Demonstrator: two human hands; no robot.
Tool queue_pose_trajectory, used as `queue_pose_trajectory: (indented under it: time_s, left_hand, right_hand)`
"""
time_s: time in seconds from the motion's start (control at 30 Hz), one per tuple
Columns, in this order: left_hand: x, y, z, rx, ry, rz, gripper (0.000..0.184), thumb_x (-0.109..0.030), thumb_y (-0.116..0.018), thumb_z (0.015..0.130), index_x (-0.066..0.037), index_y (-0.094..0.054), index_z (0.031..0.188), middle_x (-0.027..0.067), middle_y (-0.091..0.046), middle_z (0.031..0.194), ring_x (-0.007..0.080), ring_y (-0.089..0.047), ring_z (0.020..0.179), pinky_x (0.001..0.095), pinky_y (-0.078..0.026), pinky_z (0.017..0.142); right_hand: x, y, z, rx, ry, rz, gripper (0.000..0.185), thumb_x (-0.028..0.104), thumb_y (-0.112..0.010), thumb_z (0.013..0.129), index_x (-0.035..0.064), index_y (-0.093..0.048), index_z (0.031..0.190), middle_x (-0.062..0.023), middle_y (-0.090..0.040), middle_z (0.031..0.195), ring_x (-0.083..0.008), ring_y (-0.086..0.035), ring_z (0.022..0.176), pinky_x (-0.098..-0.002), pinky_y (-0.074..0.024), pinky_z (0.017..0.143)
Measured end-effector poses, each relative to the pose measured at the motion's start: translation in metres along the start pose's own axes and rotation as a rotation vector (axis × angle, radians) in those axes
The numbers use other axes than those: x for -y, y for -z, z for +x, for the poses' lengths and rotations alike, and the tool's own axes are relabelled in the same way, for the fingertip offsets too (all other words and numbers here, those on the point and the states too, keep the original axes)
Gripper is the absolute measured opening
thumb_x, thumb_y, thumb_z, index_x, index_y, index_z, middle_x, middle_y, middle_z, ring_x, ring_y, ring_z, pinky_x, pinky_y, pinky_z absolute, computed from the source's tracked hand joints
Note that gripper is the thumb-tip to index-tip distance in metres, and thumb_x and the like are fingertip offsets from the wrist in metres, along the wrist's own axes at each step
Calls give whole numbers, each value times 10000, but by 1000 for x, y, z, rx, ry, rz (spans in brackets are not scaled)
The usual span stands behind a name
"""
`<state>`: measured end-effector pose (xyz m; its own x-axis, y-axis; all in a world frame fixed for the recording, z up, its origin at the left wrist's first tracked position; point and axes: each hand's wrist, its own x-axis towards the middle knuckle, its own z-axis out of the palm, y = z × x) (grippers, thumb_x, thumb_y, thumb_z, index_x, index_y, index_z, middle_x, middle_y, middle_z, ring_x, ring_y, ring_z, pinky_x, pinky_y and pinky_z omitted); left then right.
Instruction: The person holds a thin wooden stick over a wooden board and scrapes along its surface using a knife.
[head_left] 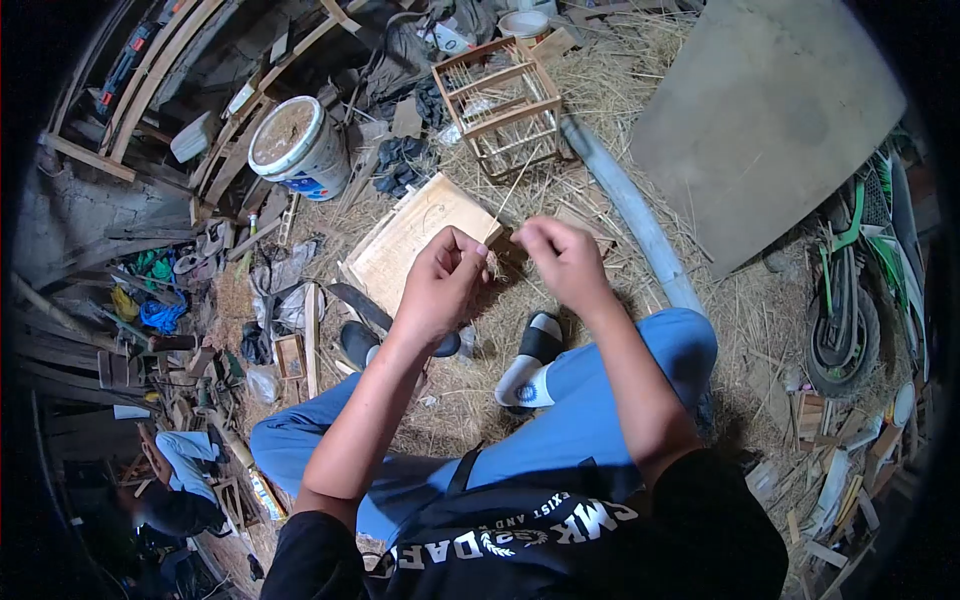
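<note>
My left hand (447,280) is closed, thumb and fingers pressed together, in front of a pale wooden board (425,235) on the floor. My right hand (565,262) is also closed in a pinch, a short way to the right of the left one. Whatever sits between the fingertips of either hand is too small to make out. A thin light stick (513,192) slants up just beyond both hands; whether a hand touches it I cannot tell. Farther off stands a small wooden frame cage (500,105) with thin bars.
A white bucket (290,145) stands at the upper left. A grey pipe (630,205) lies on the straw to the right, near a large flat panel (770,120). A green motorbike (845,270) is at the far right. Another person (185,480) sits at the lower left.
</note>
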<state>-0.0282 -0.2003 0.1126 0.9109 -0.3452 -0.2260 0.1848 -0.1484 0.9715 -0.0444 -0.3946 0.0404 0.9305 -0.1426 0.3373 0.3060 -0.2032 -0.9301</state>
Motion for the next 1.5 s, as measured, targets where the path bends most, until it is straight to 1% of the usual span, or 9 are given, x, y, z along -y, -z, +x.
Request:
queue_pose_trajectory:
  time_s: [0.17, 0.6, 0.77, 0.87, 0.93, 1.07, 1.27, 1.4, 1.5]
  left_hand:
    - [-22, -11, -7, -51, 54, -1, 83, -137, -607, 1056, -56, -600, 1068, -41, -563, 766, 31, -453, 596, 229, -337, 514]
    - [-33, -23, -26, -70, -107, 226, 82, -22, -590, 1015, -26, -658, 1060, -52, -572, 800, 21, -477, 701, 224, -364, 597]
    - [-35, -23, -37, -149, -25, 193, 72, -84, -613, 1049, -20, -645, 1057, -46, -571, 819, 28, -466, 725, 224, -361, 630]
    - [-32, -21, -37, -137, -32, 106, 104, -117, -618, 1062, -16, -640, 1052, -39, -589, 830, 32, -488, 734, 223, -388, 649]
    - [-26, -23, -34, -192, -75, 94, 104, -96, -612, 1059, -4, -645, 1092, -21, -638, 884, 39, -527, 769, 221, -421, 677]
    - [-19, -17, -38, -202, -97, 216, 173, -58, -598, 1048, 22, -669, 1184, 48, -731, 1026, 67, -641, 887, 235, -506, 752]
    - [-25, -26, -37, -218, -62, 242, 172, -73, -597, 1050, 32, -677, 1161, 33, -720, 973, 55, -618, 856, 231, -486, 715]
    - [-31, -26, -38, -184, -96, 258, 125, -89, -618, 1050, 14, -665, 1104, -34, -631, 862, 30, -492, 743, 219, -385, 639]
    - [-30, -30, -37, -245, -105, 121, 117, -90, -618, 1049, 5, -660, 1102, -43, -616, 841, 27, -487, 742, 218, -382, 641]
  right_hand:
    - [23, 3, -4, 102, 105, -121, 263, 291, -697, 989, 35, -670, 937, -139, -655, 751, -314, -663, 686, -389, -500, 633]
    - [21, 9, -4, 112, 232, -59, 349, 356, -755, 948, 20, -672, 902, -138, -638, 732, -321, -639, 639, -392, -489, 602]
    - [5, 21, 3, 33, -52, 51, 283, 312, -705, 997, 42, -703, 914, -133, -675, 710, -272, -673, 628, -374, -493, 575]
    - [6, 27, 7, 39, 44, -42, 264, 304, -709, 993, 46, -713, 939, -148, -713, 774, -294, -714, 686, -380, -522, 611]
    - [14, 6, -3, 71, 166, -3, 301, 304, -743, 958, 22, -667, 885, -100, -606, 693, -212, -594, 625, -362, -457, 593]
    - [21, 9, -1, 122, 206, -48, 317, 342, -773, 930, 40, -687, 884, -117, -611, 665, -289, -637, 598, -376, -464, 564]
    - [20, 17, 0, 159, 94, -84, 340, 361, -790, 913, 40, -684, 875, -114, -616, 665, -259, -625, 584, -364, -456, 555]
    - [21, 5, -3, 82, 280, -92, 322, 346, -797, 911, 44, -691, 876, -112, -615, 660, -256, -623, 575, -362, -455, 557]
    - [11, 12, -1, 65, 124, -24, 339, 370, -790, 914, 47, -693, 878, -113, -616, 670, -289, -629, 593, -376, -453, 555]
